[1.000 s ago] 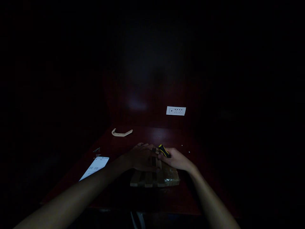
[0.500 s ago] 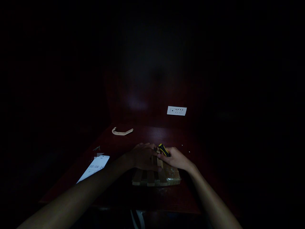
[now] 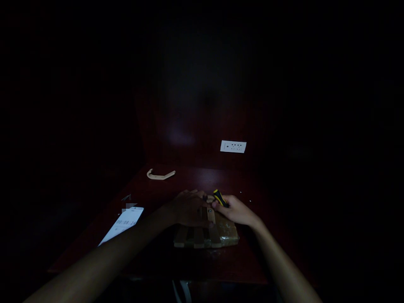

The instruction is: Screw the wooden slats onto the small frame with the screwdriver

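Note:
A yellow-and-black screwdriver (image 3: 221, 199) is gripped in my right hand (image 3: 236, 209), its handle leaning up and to the left; its tip is hidden. Just left of it, my left hand (image 3: 191, 208) lies with fingers spread across several wooden slats (image 3: 198, 237), pressing on them. A lighter wooden strip (image 3: 211, 216) crosses the slats beside my left fingers, with a small dark round spot, maybe a screw or hole, near its upper part. The slats rest on a block wrapped in clear, shiny plastic (image 3: 229, 233).
A curved wooden piece (image 3: 160, 175) lies at the back left of the dark red table (image 3: 205, 174). A phone (image 3: 121, 225) showing a timer lies left, near some thin pieces (image 3: 126, 197). Small white bits (image 3: 250, 200) are at right. A socket panel (image 3: 233, 146) is on the wall.
My right hand and the screwdriver have shifted slightly right, away from the strip, uncovering the round spot on it. My left hand stays on the slats. The view has moved slightly.

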### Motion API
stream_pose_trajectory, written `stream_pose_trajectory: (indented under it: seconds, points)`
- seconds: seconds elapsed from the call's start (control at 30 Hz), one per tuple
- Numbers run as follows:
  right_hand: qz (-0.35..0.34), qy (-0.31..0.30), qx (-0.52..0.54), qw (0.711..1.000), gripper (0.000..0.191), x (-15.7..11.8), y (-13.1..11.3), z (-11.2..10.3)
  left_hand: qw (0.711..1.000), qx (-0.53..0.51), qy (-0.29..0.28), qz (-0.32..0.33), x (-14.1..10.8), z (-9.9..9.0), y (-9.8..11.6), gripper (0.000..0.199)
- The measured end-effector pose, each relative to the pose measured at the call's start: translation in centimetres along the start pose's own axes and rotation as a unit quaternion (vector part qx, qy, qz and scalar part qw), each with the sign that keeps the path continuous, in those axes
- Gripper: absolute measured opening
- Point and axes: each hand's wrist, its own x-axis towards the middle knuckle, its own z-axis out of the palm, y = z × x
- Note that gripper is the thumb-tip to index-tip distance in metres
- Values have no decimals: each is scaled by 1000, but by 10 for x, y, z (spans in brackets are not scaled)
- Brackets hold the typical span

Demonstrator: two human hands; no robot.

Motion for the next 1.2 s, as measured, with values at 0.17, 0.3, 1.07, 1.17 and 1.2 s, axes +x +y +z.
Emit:
stream_pose_trajectory:
  seconds: [0.17, 0.3, 1.07, 1.17, 1.2]
  points:
    - [-3, 19, -37, 999, 36, -6, -12, 1, 1000, -9, -16, -8, 0, 0, -2, 77]
    - [3, 15, -87, 996, 30, -12, -20, 4, 1000, 0, -16, -3, 0, 2, -3, 78]
    - [-53, 8, -70, 996, 15, -30, -28, 9, 998, -8, -64, 18, 0, -17, 3, 76]
    - [-52, 9, -65, 996, 15, -30, -25, 11, 998, -9, -68, 17, 1, -17, 4, 79]
    - [-50, 12, -65, 997, 15, -30, -24, 11, 997, -9, -69, 17, 1, -18, 5, 81]
